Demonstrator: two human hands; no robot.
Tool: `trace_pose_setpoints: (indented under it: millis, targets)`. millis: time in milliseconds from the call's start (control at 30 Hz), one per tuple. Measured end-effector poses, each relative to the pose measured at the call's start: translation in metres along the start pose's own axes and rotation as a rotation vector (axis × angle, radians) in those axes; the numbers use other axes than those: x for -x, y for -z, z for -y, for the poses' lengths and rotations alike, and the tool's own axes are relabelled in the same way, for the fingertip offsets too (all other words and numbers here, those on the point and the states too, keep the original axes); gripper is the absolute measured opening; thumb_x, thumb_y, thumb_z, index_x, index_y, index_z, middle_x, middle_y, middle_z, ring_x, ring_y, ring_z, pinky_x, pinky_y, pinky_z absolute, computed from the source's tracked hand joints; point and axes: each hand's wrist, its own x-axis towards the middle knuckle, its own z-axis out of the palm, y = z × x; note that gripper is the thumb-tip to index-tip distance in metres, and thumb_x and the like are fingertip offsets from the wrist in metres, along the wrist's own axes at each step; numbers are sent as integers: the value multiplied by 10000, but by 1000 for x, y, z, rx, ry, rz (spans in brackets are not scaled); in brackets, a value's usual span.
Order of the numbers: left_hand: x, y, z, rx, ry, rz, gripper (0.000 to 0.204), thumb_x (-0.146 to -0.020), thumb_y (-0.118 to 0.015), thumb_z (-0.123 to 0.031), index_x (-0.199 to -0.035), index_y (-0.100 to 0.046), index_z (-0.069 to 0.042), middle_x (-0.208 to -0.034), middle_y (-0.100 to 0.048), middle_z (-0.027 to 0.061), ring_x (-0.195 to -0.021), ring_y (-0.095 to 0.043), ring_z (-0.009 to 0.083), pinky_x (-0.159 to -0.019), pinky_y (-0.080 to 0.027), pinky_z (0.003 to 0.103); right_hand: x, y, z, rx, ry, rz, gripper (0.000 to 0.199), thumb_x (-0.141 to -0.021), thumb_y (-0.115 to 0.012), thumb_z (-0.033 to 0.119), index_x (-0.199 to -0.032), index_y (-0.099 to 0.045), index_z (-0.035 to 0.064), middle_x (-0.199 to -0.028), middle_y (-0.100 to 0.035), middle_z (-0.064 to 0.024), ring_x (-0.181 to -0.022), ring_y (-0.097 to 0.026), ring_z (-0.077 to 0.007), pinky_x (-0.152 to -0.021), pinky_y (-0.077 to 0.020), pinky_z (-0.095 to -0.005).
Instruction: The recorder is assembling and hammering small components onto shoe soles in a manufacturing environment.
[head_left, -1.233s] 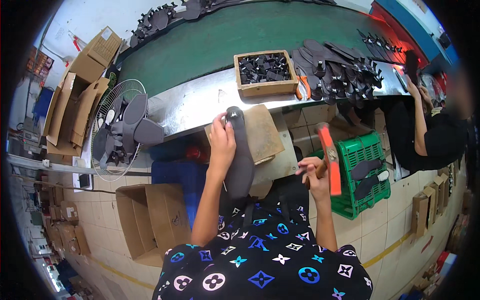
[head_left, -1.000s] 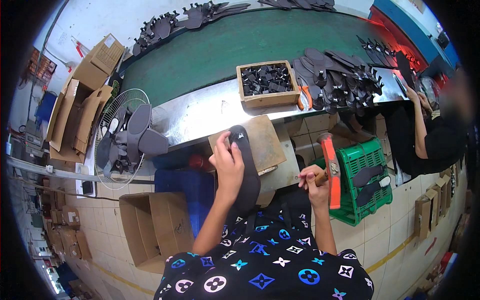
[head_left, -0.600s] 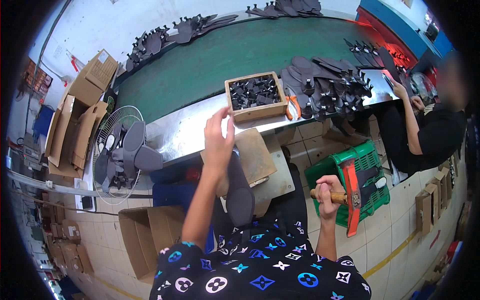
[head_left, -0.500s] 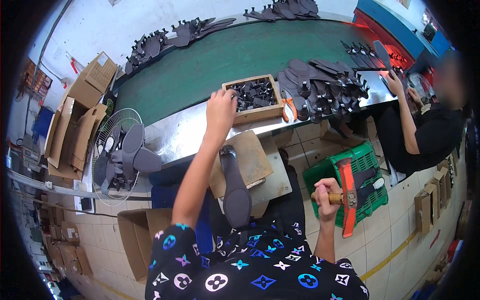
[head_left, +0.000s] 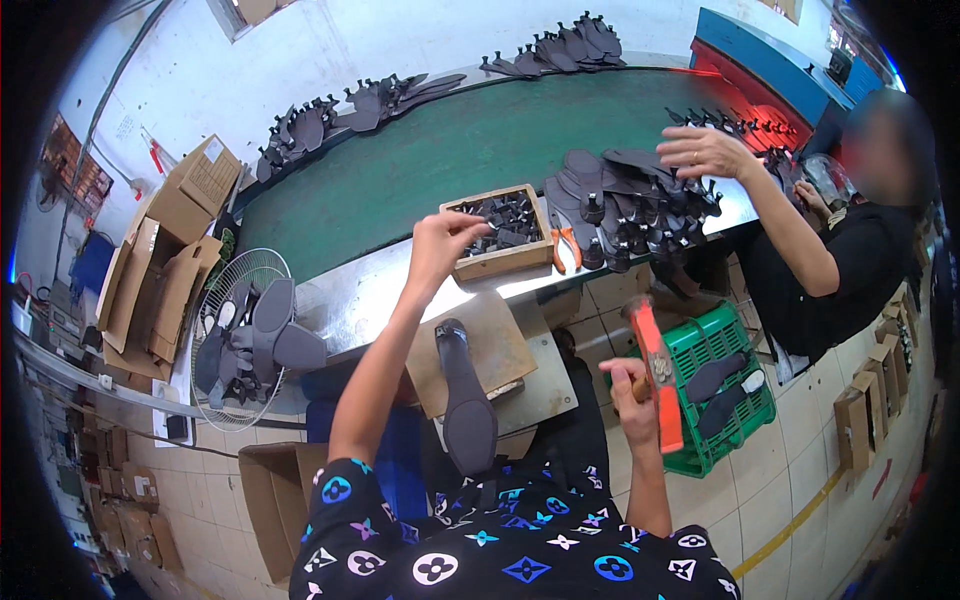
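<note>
My left hand (head_left: 440, 247) is over the left side of a wooden box (head_left: 500, 263) full of small black pieces (head_left: 515, 215). Its thumb and fingers are pinched together; what they hold, if anything, is too small to make out. My right hand (head_left: 632, 400) grips the handle of a hammer (head_left: 657, 375) with a long orange-red head, raised to the right of my lap. Between my arms a dark grey shoe sole (head_left: 468, 405) lies lengthwise, its narrow heel end on a worn wooden board (head_left: 505, 350) and its wide end toward me.
Orange-handled pliers (head_left: 567, 250) lie right of the box, beside piled soles (head_left: 640, 200). A green crate (head_left: 715, 350) with soles stands right; a wire fan-guard basket (head_left: 240, 340) of soles stands left. A co-worker's hand (head_left: 708, 152) extends over the bench (head_left: 370, 180).
My left hand has shifted slightly off the pieces, fingers pinched. The hammer has moved left and its head has turned. The co-worker's raised hand, which held a sole, now reaches toward the pile without it.
</note>
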Motion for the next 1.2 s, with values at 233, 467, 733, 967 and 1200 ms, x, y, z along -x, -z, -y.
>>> trace_pose_setpoints:
  millis: [233,467,733,967,1200]
  targets:
    - [106,44,-110,982,273,-42,177,-940,-675,-141,-949,-706,33,-784,-680,74,-663,-599,101,-556,-431,220,-48,-56,77,-374,199,190,217,-946,-681,143,-1104,-659,-4,-847,-674,-71,-522,-459,-20,-447,-338,-171]
    - [161,50,-125,1298,402,-126,201,-959,-665,-173,-1021,-717,11,-871,-677,54,-732,-595,92,-546,-439,224,-47,-110,121,-378,280,401,259,-893,-738,121,-1104,-663,-7,-1131,-684,-153,-568,-510,-7,-452,-374,-160]
    - [186,42,-98,1686,600,-57,196,-970,-644,-180,-1063,-676,-11,-913,-660,38,-774,-575,82,-595,-451,224,-32,-129,96,-486,43,438,157,-893,-720,73,-1010,-652,-8,-1076,-707,-212,-492,-509,-17,-409,-357,-163]
    - [188,31,-37,1175,604,75,249,-916,-715,-193,-1088,-666,-20,-950,-656,55,-859,-588,108,-671,-487,255,-50,-139,78,-422,-92,492,174,-898,-684,46,-1035,-615,-38,-985,-719,-161,-452,-451,-19,-400,-352,-172]
    - [170,16,23,127,50,-173,311,-809,-777,-188,-1088,-695,-77,-1087,-704,104,-1037,-625,310,-890,-451,390,-79,-160,42,-182,-108,593,215,-915,-689,149,-1070,-683,0,-639,-527,64,-476,-428,-6,-414,-298,-180]
